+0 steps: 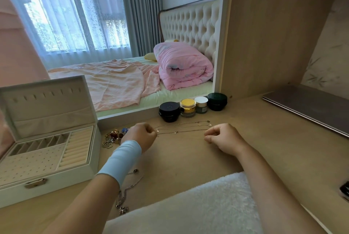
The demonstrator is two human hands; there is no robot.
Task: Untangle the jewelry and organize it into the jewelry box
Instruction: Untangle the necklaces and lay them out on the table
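On the table [188, 158], head view: left hand [140, 135] and right hand [223, 137] each pinch an end of a thin necklace [181, 131], stretched flat right of the open jewelry box [66, 182]. Risk: pulling harder could snap it or snag neighbouring chains [188, 124].

Home bedroom: bed [170, 96] with tufted headboard [190, 24], rolled pink quilt [183, 65], curtained window [71, 12], cosmetic jars [188, 108] on desk [188, 154].

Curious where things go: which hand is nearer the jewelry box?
Left. The left hand is right of the jewelry box; the right hand is farther right, at the far end of the chain.
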